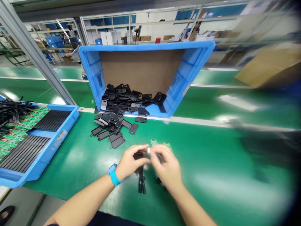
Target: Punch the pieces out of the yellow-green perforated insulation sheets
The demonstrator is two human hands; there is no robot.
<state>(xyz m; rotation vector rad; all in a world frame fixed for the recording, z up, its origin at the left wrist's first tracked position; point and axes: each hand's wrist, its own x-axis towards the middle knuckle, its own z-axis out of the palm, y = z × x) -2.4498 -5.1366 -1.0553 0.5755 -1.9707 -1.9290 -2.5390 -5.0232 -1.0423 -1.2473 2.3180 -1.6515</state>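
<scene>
My left hand (131, 161) and my right hand (166, 164) meet above the green bench mat, fingertips together around a small white connector (148, 150). A black cable (141, 182) hangs below them, its upper end partly hidden by my fingers. My right hand pinches the white piece, and my left seems to grip the black part beside it. Just beyond my right fingers lie two small green circuit boards (154, 142). A loose heap of flat black plastic tags (110, 124) lies to the far left of my hands.
A blue crate (145, 46) lies tipped on its side at the far edge of the bench, spilling black tags. To the left, a blue tray (56, 147) holds green boards, black ridged strips and black cables. Shelving and cartons stand behind the bench.
</scene>
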